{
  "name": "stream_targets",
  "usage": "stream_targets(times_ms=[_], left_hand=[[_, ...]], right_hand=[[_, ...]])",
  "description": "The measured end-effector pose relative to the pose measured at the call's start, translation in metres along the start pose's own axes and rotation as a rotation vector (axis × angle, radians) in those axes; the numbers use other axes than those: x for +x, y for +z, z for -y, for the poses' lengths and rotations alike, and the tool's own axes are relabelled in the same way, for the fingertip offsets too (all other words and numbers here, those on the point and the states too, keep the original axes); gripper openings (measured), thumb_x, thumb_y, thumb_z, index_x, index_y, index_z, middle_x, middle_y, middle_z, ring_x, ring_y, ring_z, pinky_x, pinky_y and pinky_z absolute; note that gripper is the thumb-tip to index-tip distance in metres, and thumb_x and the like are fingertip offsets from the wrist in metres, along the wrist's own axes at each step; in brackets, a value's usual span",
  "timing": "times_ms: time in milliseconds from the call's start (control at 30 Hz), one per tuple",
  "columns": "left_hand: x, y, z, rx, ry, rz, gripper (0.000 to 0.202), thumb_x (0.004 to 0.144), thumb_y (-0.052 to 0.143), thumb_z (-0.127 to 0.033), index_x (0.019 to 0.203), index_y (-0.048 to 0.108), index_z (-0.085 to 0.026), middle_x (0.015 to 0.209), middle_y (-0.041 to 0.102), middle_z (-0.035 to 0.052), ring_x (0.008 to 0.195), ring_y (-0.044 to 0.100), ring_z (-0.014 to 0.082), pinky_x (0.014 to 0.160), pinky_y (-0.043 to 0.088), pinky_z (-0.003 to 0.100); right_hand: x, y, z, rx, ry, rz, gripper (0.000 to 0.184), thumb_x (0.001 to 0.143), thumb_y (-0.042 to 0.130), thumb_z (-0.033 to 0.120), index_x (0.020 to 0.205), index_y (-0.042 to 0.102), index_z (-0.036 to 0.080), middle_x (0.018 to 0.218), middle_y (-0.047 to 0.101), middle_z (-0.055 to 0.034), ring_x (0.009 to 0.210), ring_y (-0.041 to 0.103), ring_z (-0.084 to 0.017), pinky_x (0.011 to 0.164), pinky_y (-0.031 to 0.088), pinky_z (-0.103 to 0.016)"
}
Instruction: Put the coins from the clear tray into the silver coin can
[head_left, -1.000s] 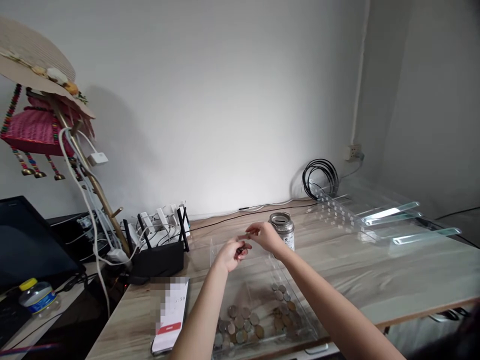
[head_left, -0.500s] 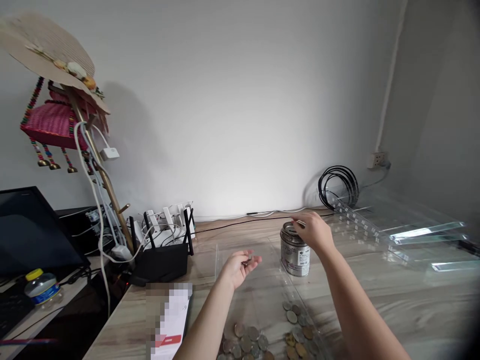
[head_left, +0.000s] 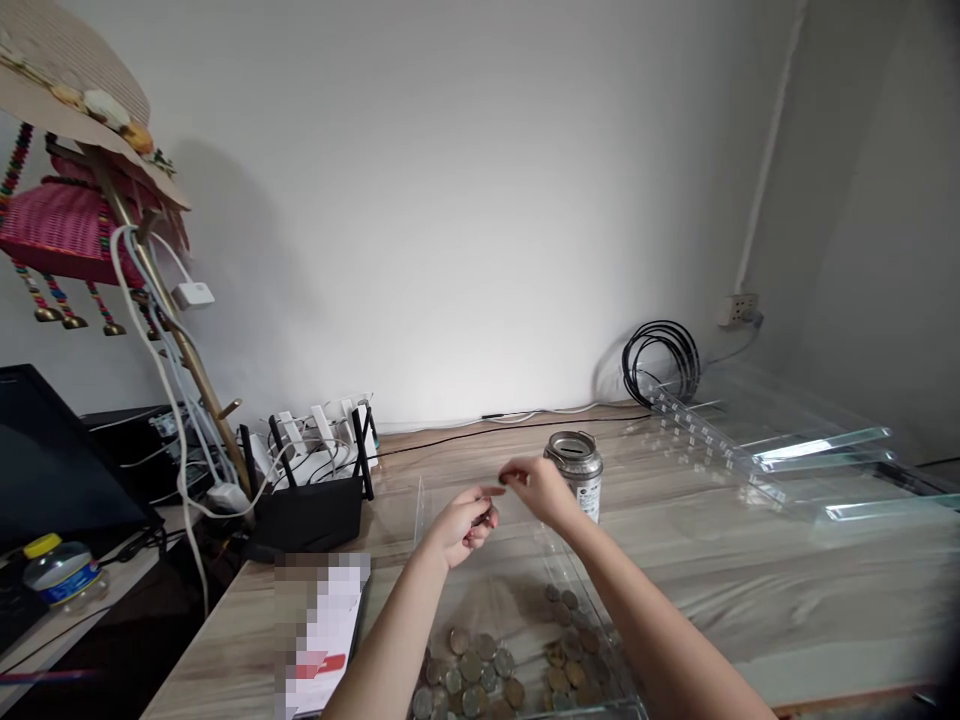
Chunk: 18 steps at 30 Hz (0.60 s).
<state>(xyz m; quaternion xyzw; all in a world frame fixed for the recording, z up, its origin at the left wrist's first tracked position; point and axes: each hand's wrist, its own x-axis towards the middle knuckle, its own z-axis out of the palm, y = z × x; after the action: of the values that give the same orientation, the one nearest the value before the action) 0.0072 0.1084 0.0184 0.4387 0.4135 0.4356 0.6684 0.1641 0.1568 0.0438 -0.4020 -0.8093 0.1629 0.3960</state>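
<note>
My left hand (head_left: 463,522) is cupped above a clear plastic tray (head_left: 420,500), its fingers curled round a few coins. My right hand (head_left: 538,487) hovers just right of it, thumb and forefinger pinched on a single coin above the left palm. Behind the right hand stands a silver tin can (head_left: 576,469) with a slot in its lid. Several loose coins (head_left: 495,665) lie in the near part of the tray, below both forearms.
A black router (head_left: 307,505) with white chargers sits left of the tray, a phone (head_left: 322,630) lies at the near left. Clear acrylic sheets (head_left: 772,445) and a coiled black cable (head_left: 660,360) are at the back right. A stand with hat and pink basket (head_left: 67,220) rises at left.
My right hand went out to the can's slot, then came back to the left hand and now pinches a coin there. The left hand stayed cupped.
</note>
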Motion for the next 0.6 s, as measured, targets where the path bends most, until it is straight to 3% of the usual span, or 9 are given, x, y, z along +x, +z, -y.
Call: stream_targets(times_ms=[100,133,167,233,367,600], left_hand=[[0.002,0.0,0.002,0.067,0.008,-0.09,0.027,0.071,0.051,-0.029,0.092,0.05,-0.013,0.05,0.046,-0.0049,0.032,0.018,-0.0005,0.037,0.003,0.018],[0.003,0.0,0.003,0.094,0.009,-0.116,0.025,0.071,0.051,-0.03,0.089,0.05,-0.013,0.048,0.046,-0.0052,0.032,0.018,-0.0002,0.037,0.003,0.018],[0.003,-0.001,0.003,0.115,0.006,-0.132,0.022,0.07,0.051,-0.03,0.086,0.05,-0.014,0.047,0.046,-0.0055,0.032,0.018,0.0,0.037,0.003,0.018],[0.004,0.0,0.004,0.15,-0.005,-0.144,0.019,0.07,0.051,-0.031,0.079,0.049,-0.014,0.044,0.046,-0.0056,0.031,0.018,0.0004,0.037,0.004,0.019],[0.001,0.004,0.003,0.296,-0.04,-0.135,0.019,0.071,0.051,-0.033,0.071,0.048,-0.014,0.043,0.049,-0.004,0.031,0.017,0.0006,0.037,0.005,0.019],[-0.003,0.008,0.002,0.392,-0.05,-0.069,0.025,0.065,0.058,-0.037,0.068,0.055,-0.012,0.041,0.041,-0.0069,0.032,0.019,0.0004,0.038,0.004,0.02]], right_hand=[[0.002,-0.041,-0.013,-0.328,0.03,-0.368,0.023,0.075,0.044,0.022,0.08,0.066,0.02,0.084,0.065,-0.0042,0.08,0.053,-0.017,0.068,0.039,-0.026],[0.002,-0.054,-0.019,-0.419,0.07,-0.421,0.023,0.075,0.044,0.023,0.08,0.067,0.021,0.086,0.065,-0.0048,0.085,0.052,-0.018,0.068,0.038,-0.027],[0.003,-0.065,-0.026,-0.485,0.127,-0.424,0.022,0.074,0.045,0.025,0.078,0.067,0.021,0.085,0.065,-0.0052,0.087,0.052,-0.02,0.066,0.038,-0.027],[0.006,-0.081,-0.039,-0.527,0.235,-0.309,0.02,0.071,0.049,0.027,0.074,0.068,0.023,0.08,0.065,-0.0047,0.083,0.053,-0.02,0.061,0.037,-0.025],[0.013,-0.085,-0.056,-0.398,0.321,-0.041,0.019,0.068,0.051,0.029,0.072,0.069,0.025,0.07,0.065,-0.0013,0.067,0.056,-0.015,0.055,0.035,-0.023],[0.018,-0.08,-0.055,-0.539,0.295,-0.117,0.018,0.066,0.052,0.028,0.071,0.069,0.026,0.072,0.065,-0.0018,0.071,0.055,-0.018,0.059,0.035,-0.026]])
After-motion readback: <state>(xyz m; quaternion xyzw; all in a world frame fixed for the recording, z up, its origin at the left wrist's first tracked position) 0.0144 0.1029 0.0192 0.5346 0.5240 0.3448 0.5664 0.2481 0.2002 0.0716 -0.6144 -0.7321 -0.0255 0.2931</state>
